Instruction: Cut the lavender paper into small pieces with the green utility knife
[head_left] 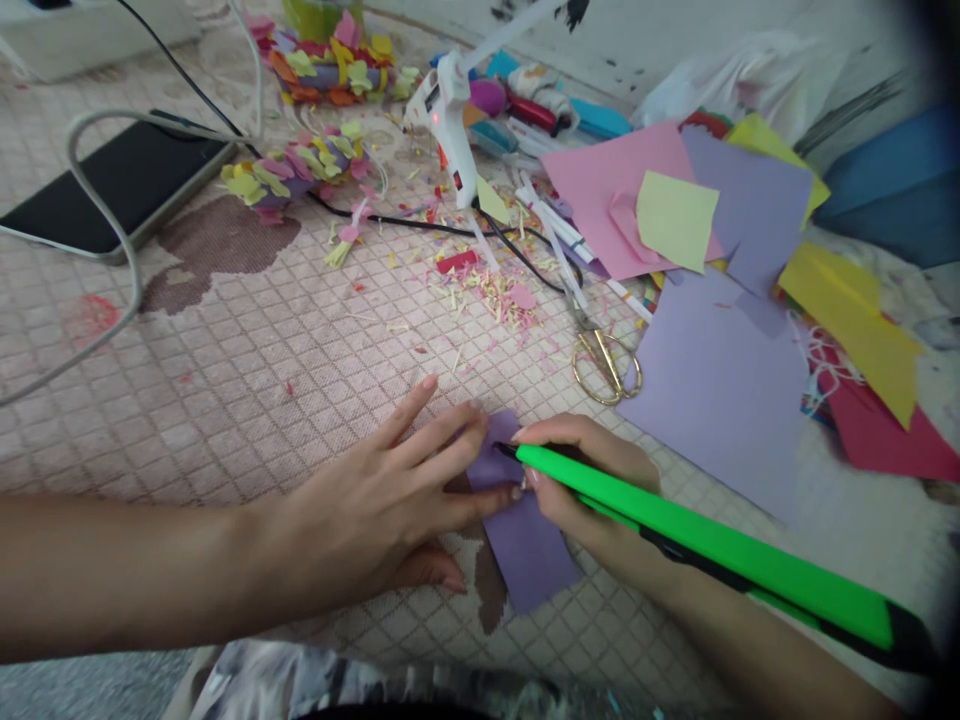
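In the head view a small purple paper strip [531, 560] lies on the quilted cloth before me. My left hand [382, 500] rests flat with its fingers spread, the fingertips pressing the strip down. My right hand [592, 480] is closed round a bright green pen [697, 525] with black parts. The pen's dark tip touches the upper part of the strip, and its long body slants toward the lower right, hiding part of my right hand and forearm.
Gold-handled scissors [604, 365] lie beyond my right hand, beside purple paper sheets [720, 380]. A white glue gun [448, 125] stands among paper scraps [499, 295]. Flower-covered paper rolls [300, 170] and a dark tablet-like device [120, 185] with cables are at the back left.
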